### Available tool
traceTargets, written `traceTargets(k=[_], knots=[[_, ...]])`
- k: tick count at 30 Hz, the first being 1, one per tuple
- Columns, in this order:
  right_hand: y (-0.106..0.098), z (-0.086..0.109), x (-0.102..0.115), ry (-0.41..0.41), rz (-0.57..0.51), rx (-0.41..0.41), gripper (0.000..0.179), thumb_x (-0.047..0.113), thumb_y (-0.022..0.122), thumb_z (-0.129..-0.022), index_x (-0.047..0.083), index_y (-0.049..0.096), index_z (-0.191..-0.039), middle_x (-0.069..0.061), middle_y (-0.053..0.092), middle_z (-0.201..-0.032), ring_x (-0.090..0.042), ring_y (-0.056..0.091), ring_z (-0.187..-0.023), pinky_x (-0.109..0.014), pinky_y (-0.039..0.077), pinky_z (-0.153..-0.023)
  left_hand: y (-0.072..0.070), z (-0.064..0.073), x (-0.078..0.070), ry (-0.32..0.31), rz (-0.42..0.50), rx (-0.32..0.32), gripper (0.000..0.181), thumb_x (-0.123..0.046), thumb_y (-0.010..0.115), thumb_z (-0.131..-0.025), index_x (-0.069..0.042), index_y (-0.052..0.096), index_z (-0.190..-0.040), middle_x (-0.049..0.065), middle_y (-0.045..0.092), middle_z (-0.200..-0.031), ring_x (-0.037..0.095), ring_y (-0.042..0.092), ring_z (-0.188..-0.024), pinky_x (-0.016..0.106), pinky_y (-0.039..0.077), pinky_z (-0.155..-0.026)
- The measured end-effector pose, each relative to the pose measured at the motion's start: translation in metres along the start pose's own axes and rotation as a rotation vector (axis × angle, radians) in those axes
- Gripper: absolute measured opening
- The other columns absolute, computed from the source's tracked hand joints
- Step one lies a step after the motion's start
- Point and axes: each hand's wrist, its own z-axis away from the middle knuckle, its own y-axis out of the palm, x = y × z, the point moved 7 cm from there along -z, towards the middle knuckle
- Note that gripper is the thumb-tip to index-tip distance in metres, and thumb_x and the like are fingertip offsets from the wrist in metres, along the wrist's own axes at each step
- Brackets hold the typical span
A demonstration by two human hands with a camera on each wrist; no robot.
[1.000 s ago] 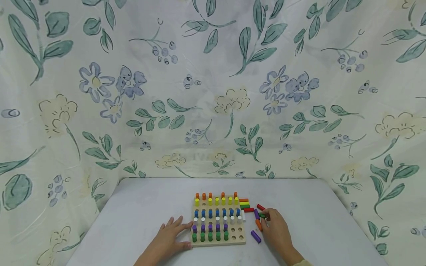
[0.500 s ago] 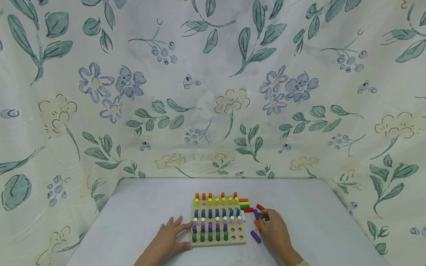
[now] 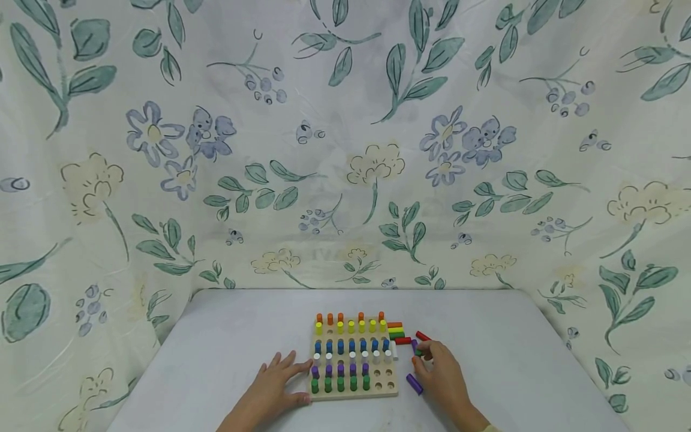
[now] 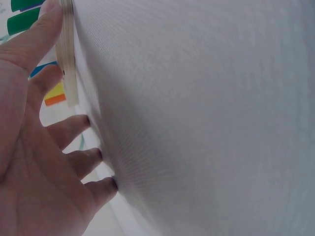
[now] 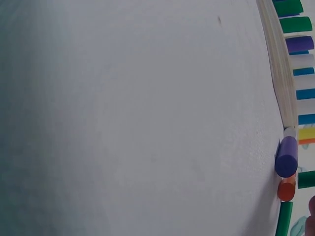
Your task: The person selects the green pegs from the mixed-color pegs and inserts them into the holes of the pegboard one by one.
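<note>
A wooden pegboard (image 3: 354, 395) stands on the white table, with rows of orange, yellow, blue, white, purple and green pegs in its holes. My left hand (image 3: 275, 383) rests beside it, fingers spread, with thumb and index finger touching its left edge (image 4: 68, 54). Right of the board, my right hand (image 3: 444, 372) pinches a green peg (image 5: 306, 179) between thumb and fingers. In the right wrist view that peg shows raised beside the fingertips (image 5: 311, 209). Loose around this hand lie a purple peg (image 3: 414, 384), an orange peg (image 5: 286, 189) and another green peg (image 5: 284, 219).
Against the board's right side lie loose orange, yellow, green and red pegs, the red peg (image 3: 403, 341) sticking out furthest. A white peg (image 3: 394, 350) lies just below them. Another red peg (image 3: 423, 336) lies beyond the right hand. A floral curtain (image 3: 345, 150) hangs behind the table (image 3: 243, 318).
My right hand has shifted slightly left with the green peg, and it now covers most of the loose orange peg in the head view. The left hand keeps its place at the board.
</note>
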Motion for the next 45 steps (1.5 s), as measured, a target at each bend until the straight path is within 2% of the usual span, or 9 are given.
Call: traceTargets(k=[10,16,29,39,45], knots=[[0.001,0.003,0.006,-0.026,0.003,0.011,0.020,0.013,0.077,-0.088,0.011,0.066,-0.104,0.004,0.063,-0.095,-0.010,0.060,-0.086,-0.029,0.057,-0.073,-0.001,0.001,0.000,0.008,-0.004,-0.002,0.079,-0.056,0.082,-0.076,-0.020,0.060,-0.143,0.027,0.041,-0.156,0.058,0.021,-0.146,0.077,0.012,-0.114],[0.003,0.005,0.009,-0.048,-0.031,0.019,0.020,0.010,0.077,-0.087,0.012,0.065,-0.104,0.005,0.063,-0.095,-0.009,0.060,-0.087,-0.028,0.057,-0.074,0.000,0.000,0.000,0.003,-0.008,0.001,0.079,-0.056,0.082,-0.076,-0.020,0.060,-0.143,0.027,0.041,-0.156,0.058,0.021,-0.146,0.077,0.012,-0.114],[0.007,0.009,0.018,-0.046,-0.046,0.041,0.020,0.013,0.077,-0.088,0.014,0.065,-0.104,0.007,0.060,-0.092,-0.007,0.055,-0.083,-0.023,0.056,-0.071,-0.001,0.000,-0.001,0.008,-0.006,-0.005,0.080,-0.056,0.082,-0.075,-0.020,0.061,-0.143,0.027,0.041,-0.155,0.058,0.021,-0.145,0.077,0.012,-0.114],[0.010,0.011,0.026,-0.086,-0.079,0.112,0.021,0.014,0.079,-0.088,0.013,0.065,-0.104,0.007,0.060,-0.092,-0.007,0.055,-0.082,-0.021,0.055,-0.070,0.001,-0.001,0.001,0.002,-0.005,-0.001,0.080,-0.057,0.082,-0.075,-0.021,0.061,-0.143,0.027,0.040,-0.156,0.058,0.021,-0.146,0.076,0.011,-0.114],[0.013,0.013,0.028,-0.106,-0.064,0.119,0.020,0.016,0.078,-0.089,0.015,0.064,-0.104,0.008,0.060,-0.092,-0.005,0.057,-0.083,-0.022,0.056,-0.071,0.000,0.000,0.001,0.002,-0.001,-0.001,0.080,-0.056,0.083,-0.075,-0.021,0.061,-0.143,0.027,0.040,-0.156,0.058,0.020,-0.146,0.077,0.011,-0.114]])
